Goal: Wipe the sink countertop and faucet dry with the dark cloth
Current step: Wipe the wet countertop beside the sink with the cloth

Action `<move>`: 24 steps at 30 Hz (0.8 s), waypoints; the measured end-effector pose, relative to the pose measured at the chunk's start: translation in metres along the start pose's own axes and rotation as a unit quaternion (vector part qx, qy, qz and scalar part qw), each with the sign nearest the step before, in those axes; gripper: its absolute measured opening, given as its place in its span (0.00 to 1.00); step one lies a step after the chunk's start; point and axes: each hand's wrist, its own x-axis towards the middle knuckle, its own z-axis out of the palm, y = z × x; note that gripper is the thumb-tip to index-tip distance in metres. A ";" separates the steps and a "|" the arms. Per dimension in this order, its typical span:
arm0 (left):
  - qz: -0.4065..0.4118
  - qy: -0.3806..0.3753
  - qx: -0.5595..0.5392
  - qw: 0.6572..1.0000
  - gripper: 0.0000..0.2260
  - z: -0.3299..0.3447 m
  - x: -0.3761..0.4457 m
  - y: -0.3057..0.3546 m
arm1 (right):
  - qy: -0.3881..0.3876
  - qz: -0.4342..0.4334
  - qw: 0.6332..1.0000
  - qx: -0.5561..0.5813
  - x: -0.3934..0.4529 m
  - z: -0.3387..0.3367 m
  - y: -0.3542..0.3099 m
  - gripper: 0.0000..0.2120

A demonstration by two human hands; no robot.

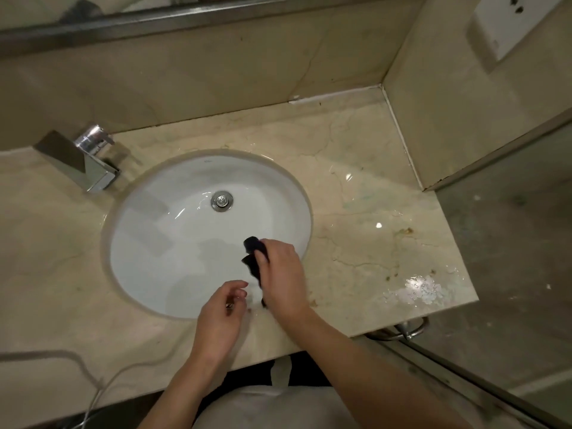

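My right hand (283,275) grips the dark cloth (254,257), bunched up, over the near right part of the white oval sink (173,230). My left hand (221,314) hovers beside it at the sink's near rim, fingers loosely curled and holding nothing. The beige marble countertop (365,187) surrounds the basin; water droplets and a wet patch (418,289) lie near its front right corner. The chrome faucet (83,159) stands at the back left, far from both hands.
A chrome drain (222,201) sits in the basin. Brown stains (405,232) mark the counter on the right. A glass partition (510,243) borders the counter's right side. A thin cable (102,385) trails over the front left edge. A metal ring (408,329) hangs below the counter.
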 end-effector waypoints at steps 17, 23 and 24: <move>-0.007 -0.026 -0.053 0.998 0.13 0.019 -0.002 0.019 | 0.163 0.097 0.977 -0.100 0.071 -0.170 0.202 0.21; -0.010 -0.009 -0.069 0.998 0.13 0.026 0.000 0.024 | 0.166 0.075 0.980 -0.077 0.085 -0.127 0.164 0.19; -0.013 -0.009 -0.072 0.997 0.13 0.027 0.000 0.025 | 0.152 0.053 0.984 -0.075 0.089 -0.114 0.151 0.18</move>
